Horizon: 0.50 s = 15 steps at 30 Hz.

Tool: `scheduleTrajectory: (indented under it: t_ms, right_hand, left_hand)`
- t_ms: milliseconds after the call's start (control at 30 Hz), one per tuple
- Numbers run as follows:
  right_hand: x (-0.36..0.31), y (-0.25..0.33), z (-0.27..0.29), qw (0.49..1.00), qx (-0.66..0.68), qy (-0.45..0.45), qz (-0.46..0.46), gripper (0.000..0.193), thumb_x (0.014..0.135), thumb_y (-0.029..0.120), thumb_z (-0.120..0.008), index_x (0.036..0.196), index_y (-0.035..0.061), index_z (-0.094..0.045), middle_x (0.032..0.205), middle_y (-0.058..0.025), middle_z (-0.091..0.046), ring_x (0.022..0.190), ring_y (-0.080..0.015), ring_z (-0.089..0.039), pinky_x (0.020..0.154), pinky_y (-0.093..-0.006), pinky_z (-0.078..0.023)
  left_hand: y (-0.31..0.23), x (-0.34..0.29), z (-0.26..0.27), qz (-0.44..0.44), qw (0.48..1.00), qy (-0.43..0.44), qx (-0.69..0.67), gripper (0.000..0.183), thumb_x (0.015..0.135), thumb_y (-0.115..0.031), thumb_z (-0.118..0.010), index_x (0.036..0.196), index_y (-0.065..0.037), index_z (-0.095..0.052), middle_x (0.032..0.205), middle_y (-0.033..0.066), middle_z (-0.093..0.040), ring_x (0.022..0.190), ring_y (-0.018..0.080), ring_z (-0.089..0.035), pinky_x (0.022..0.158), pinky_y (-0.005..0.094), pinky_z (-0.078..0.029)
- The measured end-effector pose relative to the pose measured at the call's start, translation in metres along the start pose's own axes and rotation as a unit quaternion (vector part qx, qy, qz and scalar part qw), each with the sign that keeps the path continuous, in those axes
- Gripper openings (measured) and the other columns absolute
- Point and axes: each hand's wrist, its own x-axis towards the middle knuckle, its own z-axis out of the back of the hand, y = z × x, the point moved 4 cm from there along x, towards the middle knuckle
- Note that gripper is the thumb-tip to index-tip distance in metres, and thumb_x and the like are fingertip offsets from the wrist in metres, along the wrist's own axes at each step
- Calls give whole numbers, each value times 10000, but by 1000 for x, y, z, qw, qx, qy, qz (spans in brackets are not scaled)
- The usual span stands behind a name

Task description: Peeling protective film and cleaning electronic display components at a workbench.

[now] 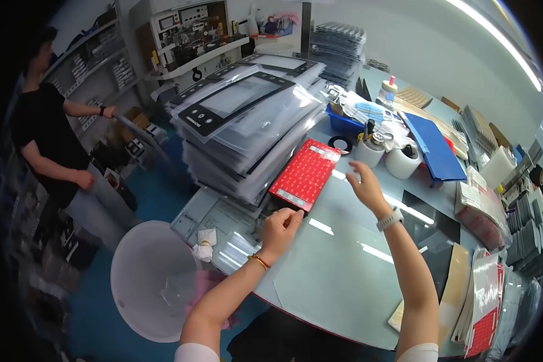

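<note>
A red flat box (306,173) with small pale print and a white label strip at each end lies on the glass-topped table, against a tall stack of clear plastic-covered panels (247,142). At the box's near end is my left hand (280,232), its fingers pinched together close to the corner. What they hold, if anything, is hidden. My right hand (367,188) hovers to the right of the box, thumb and fingers apart, with nothing in it. A black roll of tape (340,144) lies beyond the box's far end.
A white bin (154,280) stands on the blue floor left of the table. Farther back are a white cup of scissors (370,153), another white roll (402,163), a blue tray (344,123) and a blue folder (433,146). A person (54,133) stands at far left holding a cart.
</note>
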Motion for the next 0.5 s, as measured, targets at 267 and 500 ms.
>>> scheduleTrajectory:
  t_ms: [267,500]
  right_hand:
    - [96,34,-19,996,-48,-43,62,422,1010,344,-549,1238,4,-653,1205,-218,-677,1123,-391,-629,970,-416,-490]
    - [105,20,-29,999,-19,-24,10,376,999,370,-571,1110,37,-705,1003,-207,-728,928,-359,-697,834,-403,-524]
  left_hand:
    - [8,17,-4,-63,997,-4,-49,241,991,-232,-667,845,-41,-650,655,29,-641,579,106,-585,552,274,-451]
    - [11,38,0,-42,998,23,-40,368,1039,-285,-584,757,-50,-549,540,50,-598,477,165,-614,473,303,-428]
